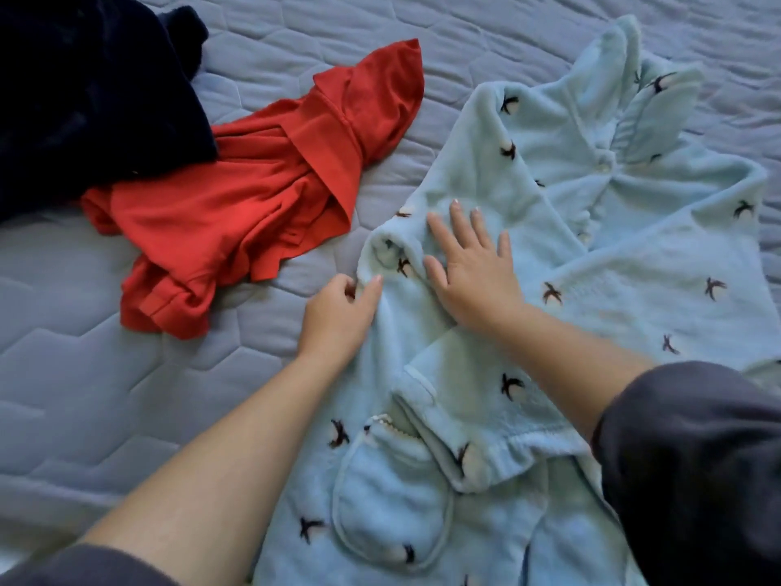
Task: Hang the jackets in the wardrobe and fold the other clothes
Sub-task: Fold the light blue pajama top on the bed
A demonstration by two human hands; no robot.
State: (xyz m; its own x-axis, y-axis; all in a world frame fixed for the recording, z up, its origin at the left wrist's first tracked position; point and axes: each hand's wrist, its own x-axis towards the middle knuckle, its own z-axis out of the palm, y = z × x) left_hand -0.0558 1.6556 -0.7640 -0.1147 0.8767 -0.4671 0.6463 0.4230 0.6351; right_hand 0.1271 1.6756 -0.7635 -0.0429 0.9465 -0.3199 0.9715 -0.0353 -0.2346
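Softness, bulk and little weight are expected of the fleece robe (pixel 613 298) spread at the near right of the mattress (pixel 126 395), its folded edge being pinched by the left hand (pixel 338 315) and flattened under the flat right hand (pixel 473 277).

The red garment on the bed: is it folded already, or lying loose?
Not folded. The red garment lies crumpled in uneven bunches on the quilted bed, partly under a dark garment.
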